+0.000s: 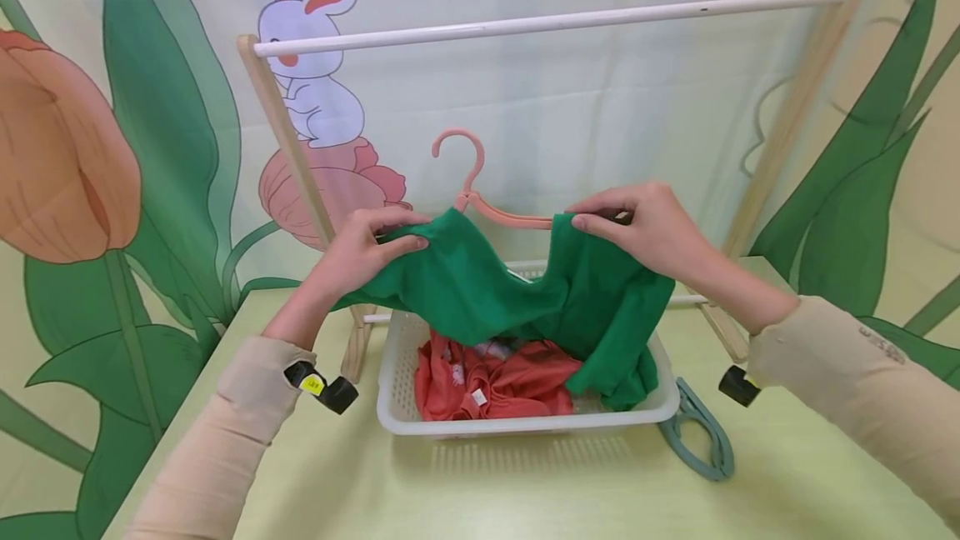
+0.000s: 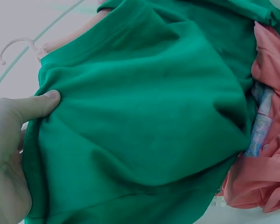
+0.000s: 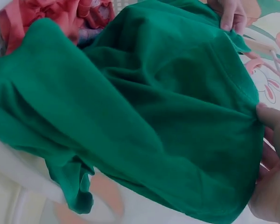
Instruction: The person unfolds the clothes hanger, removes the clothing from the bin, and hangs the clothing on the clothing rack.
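Observation:
A green shirt [image 1: 480, 282] hangs by its shoulders between both hands, its neckline sagging in the middle. My left hand [image 1: 367, 250] pinches one shoulder between thumb and fingers; in the left wrist view the thumb lies flat on the cloth. With thumb and fingers, my right hand [image 1: 637, 227] pinches the other shoulder. A pink hanger [image 1: 510, 217] sits in the shirt, its hook and part of one arm showing above the neckline, the remainder hidden by cloth. The lower part of the shirt droops into a white basket [image 1: 495, 425].
Coral clothes [image 1: 495, 382] lie in the basket under the shirt. A blue-grey folded hanger [image 1: 701, 432] rests on the table [image 1: 525, 490] at the basket's right corner. Behind stands a wooden rack with a white rail [image 1: 555, 22], before a printed backdrop.

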Demonstrator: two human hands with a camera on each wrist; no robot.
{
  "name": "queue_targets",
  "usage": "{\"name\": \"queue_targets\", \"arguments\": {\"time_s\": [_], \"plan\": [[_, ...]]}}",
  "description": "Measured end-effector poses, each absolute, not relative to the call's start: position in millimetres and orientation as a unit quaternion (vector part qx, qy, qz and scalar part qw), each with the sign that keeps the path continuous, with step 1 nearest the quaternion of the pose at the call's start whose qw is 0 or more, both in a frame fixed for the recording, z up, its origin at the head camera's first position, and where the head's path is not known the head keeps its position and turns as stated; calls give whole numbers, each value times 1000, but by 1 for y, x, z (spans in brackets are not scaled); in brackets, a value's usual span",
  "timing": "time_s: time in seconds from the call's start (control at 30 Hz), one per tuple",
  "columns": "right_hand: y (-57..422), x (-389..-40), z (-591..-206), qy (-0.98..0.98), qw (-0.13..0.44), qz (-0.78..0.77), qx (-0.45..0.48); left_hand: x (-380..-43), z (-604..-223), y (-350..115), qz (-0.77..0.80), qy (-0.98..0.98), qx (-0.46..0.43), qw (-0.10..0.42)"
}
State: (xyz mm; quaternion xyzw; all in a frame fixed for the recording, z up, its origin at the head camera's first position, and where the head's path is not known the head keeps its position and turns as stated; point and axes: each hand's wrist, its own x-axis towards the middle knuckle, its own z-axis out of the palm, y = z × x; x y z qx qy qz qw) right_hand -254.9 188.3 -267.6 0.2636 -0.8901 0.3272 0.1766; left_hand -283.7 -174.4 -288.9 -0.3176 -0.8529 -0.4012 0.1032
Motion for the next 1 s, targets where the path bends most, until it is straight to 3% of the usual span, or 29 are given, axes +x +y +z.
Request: {"name": "queue_targets", "arguments": {"time_s": [0.2, 0.4, 0.63, 1.0], "plan": [[188, -258, -276, -888, 181, 302, 296, -285, -291, -172, -397, -854, -317, 113], [191, -261, -286, -865, 204, 297, 349, -286, -291, -178, -399, -856, -317, 81], [205, -261, -291, -875, 243, 253, 334, -288, -290, -205, -385, -869, -302, 69], [217, -263, -287, -848, 282, 237, 380, -287, -298, -226, -407, -863, -278, 105]]}}
